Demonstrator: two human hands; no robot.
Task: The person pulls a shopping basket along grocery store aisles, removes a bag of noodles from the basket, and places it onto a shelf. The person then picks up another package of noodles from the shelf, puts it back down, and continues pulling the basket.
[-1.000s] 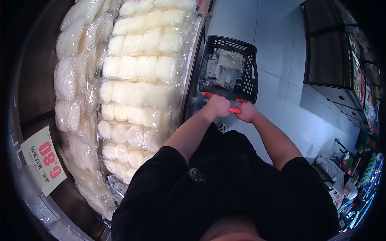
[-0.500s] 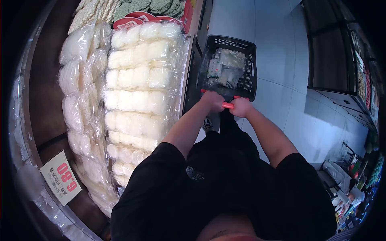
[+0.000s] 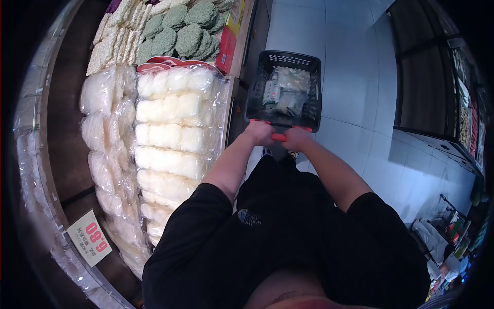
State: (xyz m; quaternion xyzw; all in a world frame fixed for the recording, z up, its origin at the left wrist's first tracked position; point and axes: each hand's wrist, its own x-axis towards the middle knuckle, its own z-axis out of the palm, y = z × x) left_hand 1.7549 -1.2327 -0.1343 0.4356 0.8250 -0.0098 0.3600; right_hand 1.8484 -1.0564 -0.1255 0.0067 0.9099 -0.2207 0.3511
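Note:
My left hand [image 3: 260, 133] and my right hand [image 3: 297, 139] are both closed around the red handle [image 3: 278, 137] of a black shopping basket [image 3: 316, 85]. The fingers curl over the bar, with a short piece of red showing between them. In the basket, toward its left and middle, lie several clear plastic packets [image 3: 291, 78], one bearing a pale label [image 3: 271, 94]. What the packets contain is hard to make out. The basket stands upright in front of my legs, and its underside is hidden.
On the left, a wooden display holds plastic-wrapped bundles of white noodles [image 3: 170, 160] with a price card [image 3: 88, 238]. Behind them are round green noodle cakes [image 3: 191, 38] and cream ones [image 3: 110, 49]. Grey tiled floor [image 3: 350, 77] runs ahead; dark shelving [image 3: 424, 77] stands right.
The noodle display has slid down the view, showing more green and cream noodle cakes beyond it. The basket and both hands sit slightly farther left in view, still gripping the handle.

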